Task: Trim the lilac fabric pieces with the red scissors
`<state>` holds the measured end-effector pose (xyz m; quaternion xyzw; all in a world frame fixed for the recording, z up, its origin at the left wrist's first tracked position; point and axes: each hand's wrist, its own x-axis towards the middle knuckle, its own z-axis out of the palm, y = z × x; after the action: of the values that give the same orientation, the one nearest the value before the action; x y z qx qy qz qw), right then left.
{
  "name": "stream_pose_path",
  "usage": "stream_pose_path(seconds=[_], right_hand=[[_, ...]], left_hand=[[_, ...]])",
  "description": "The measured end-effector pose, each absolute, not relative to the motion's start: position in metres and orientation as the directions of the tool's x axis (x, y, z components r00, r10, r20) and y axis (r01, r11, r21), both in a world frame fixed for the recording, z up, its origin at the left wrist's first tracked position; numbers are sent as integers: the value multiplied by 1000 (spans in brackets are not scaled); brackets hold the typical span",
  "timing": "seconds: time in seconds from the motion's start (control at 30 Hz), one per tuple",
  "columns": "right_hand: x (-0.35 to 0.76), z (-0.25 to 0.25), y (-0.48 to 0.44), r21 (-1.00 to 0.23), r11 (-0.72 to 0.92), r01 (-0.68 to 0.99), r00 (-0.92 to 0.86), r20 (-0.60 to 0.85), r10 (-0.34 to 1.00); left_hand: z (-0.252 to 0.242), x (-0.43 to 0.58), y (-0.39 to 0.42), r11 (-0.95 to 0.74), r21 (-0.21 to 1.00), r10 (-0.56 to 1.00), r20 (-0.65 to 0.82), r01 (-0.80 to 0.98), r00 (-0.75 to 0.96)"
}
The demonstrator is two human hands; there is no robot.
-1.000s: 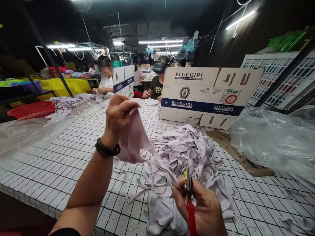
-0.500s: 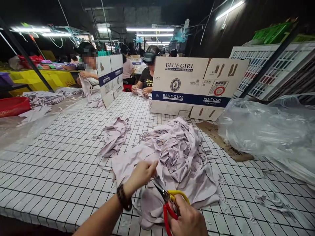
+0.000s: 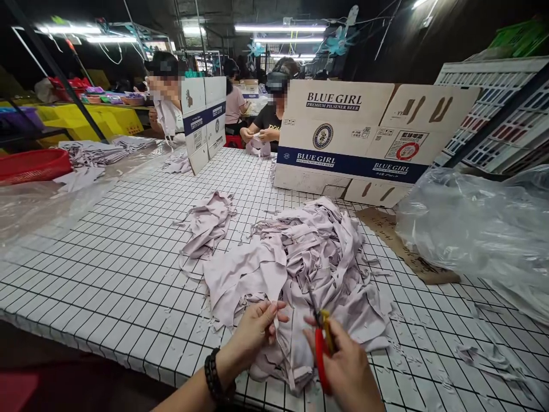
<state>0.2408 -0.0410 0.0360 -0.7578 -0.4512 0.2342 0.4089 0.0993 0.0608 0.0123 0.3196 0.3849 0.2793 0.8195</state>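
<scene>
A heap of pale mauve fabric pieces [image 3: 321,240] lies in front of me on a white table [image 3: 107,269] with a black grid. My left hand [image 3: 257,329], with a dark bead bracelet at the wrist, pinches the tip of a pale fabric piece [image 3: 274,274] at the near side of the heap. In my right hand [image 3: 349,366] is a pair of scissors [image 3: 321,343] with red and yellow handles, its blades pointing away over the heap. A smaller bundle of the same fabric [image 3: 210,220] lies apart, to the left.
Printed cardboard panels [image 3: 343,134] stand upright at the back. Clear plastic bags [image 3: 476,223] and brown paper [image 3: 403,246] lie to the right. A red basket [image 3: 34,166] sits far left. Fabric scraps [image 3: 489,360] litter the right side. Co-workers [image 3: 274,123] handle fabric across the table.
My left hand has moved down and now pinches a fabric tip. My right hand has shifted right with the scissors, which now point more directly away. The view has shifted slightly.
</scene>
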Motion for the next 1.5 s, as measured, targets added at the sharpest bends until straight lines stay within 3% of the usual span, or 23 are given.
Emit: stream_pose_path(seconds=[0.1,0.27,0.4,0.57,0.7,1.0,1.13,1.2,1.5], right_hand=[[255,42,-7,-951,-108,290,338,-4,941],[241,24,39,-986,-10,164,73,2,997],[227,11,50,-994,20,107,86,29,996],[226,11,55,-993,37,115,142,53,988],[223,10,57,-991,18,132,155,39,987],[250,31,41,-944,-94,318,161,-44,986],[267,53,26,-716,-143,684,120,-82,989],[268,60,21,-613,-139,778,78,-125,989],[257,67,25,-554,-158,817,62,-188,980]], left_hand=[[16,91,57,562,813,733,-401,-156,550],[20,82,63,420,904,764,-308,-75,567],[22,73,71,220,975,817,-193,15,543],[24,70,76,-141,980,917,76,141,392],[23,73,79,-176,978,908,117,115,402],[12,73,91,-48,997,885,71,-61,461],[12,73,95,-156,988,847,129,10,516],[13,73,97,-217,975,826,157,48,542],[18,73,97,-305,949,738,186,74,648]])
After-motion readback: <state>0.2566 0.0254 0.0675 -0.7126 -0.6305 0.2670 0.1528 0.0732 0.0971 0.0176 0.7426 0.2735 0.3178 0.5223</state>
